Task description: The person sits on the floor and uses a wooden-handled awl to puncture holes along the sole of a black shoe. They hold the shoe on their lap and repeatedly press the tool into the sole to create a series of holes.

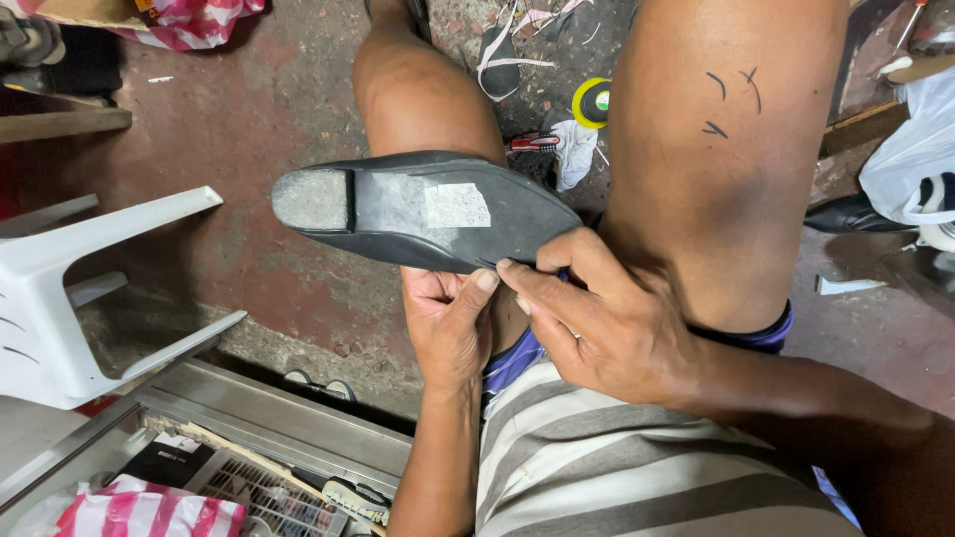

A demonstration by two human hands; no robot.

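A black flat shoe (418,209) lies sole-up across my left knee, heel to the left, with a pale worn patch on the sole. My left hand (450,323) supports the shoe from below, palm up, thumb at the sole's near edge. My right hand (602,318) rests on my right thigh and pinches the sole's edge near the toe with its fingertips, right beside the left thumb.
A white plastic chair (60,288) stands at the left. A metal-framed box (249,438) with tools and a pink striped bag sits at the lower left. A yellow tape roll (593,101), rags and scraps lie on the red floor ahead. White plastic bag (915,149) at right.
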